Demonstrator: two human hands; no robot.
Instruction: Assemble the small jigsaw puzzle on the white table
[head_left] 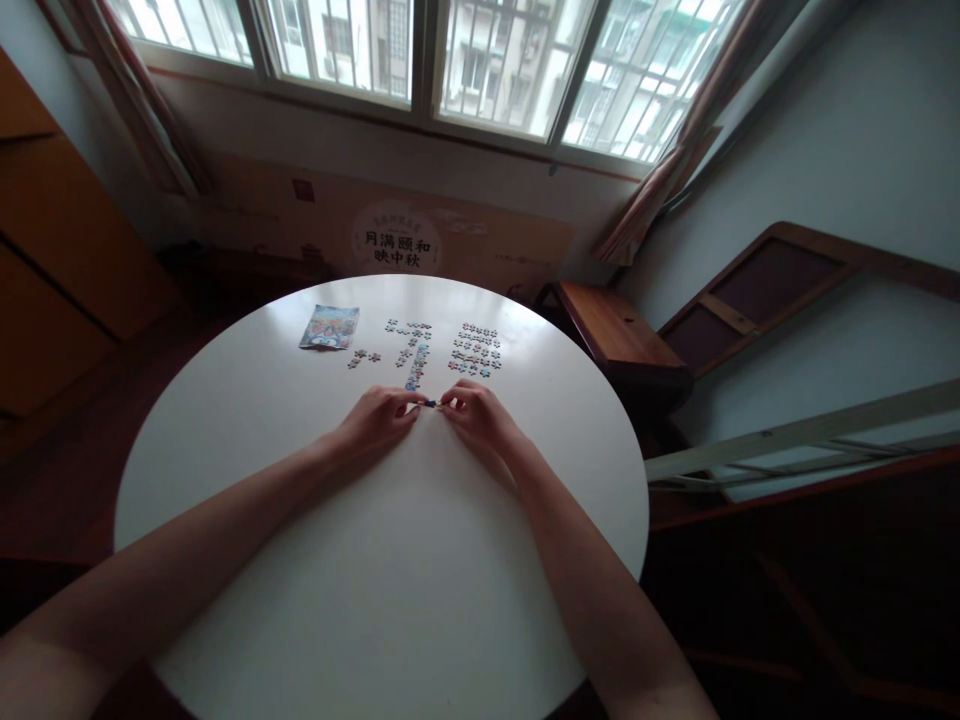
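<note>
Over the white round table (pixel 375 600), my left hand (pixel 377 415) and my right hand (pixel 480 412) meet with closed fingertips at a small dark blue jigsaw puzzle piece (pixel 430 404). Each hand pinches one side of it; whether it is one piece or two joined ones is too small to tell. Just beyond my fingers lies a narrow strip of joined puzzle pieces (pixel 417 368). Loose puzzle pieces (pixel 476 350) form rows to the right of the strip, and more loose pieces (pixel 409 328) lie behind and left of it.
A colourful picture sheet (pixel 330 327) lies at the table's far left, with a few pieces (pixel 363 357) nearby. A wooden stool or bench (pixel 619 320) stands beyond the table's right edge. Orange cabinets (pixel 67 230) are at the left, and barred windows (pixel 495 60) are ahead.
</note>
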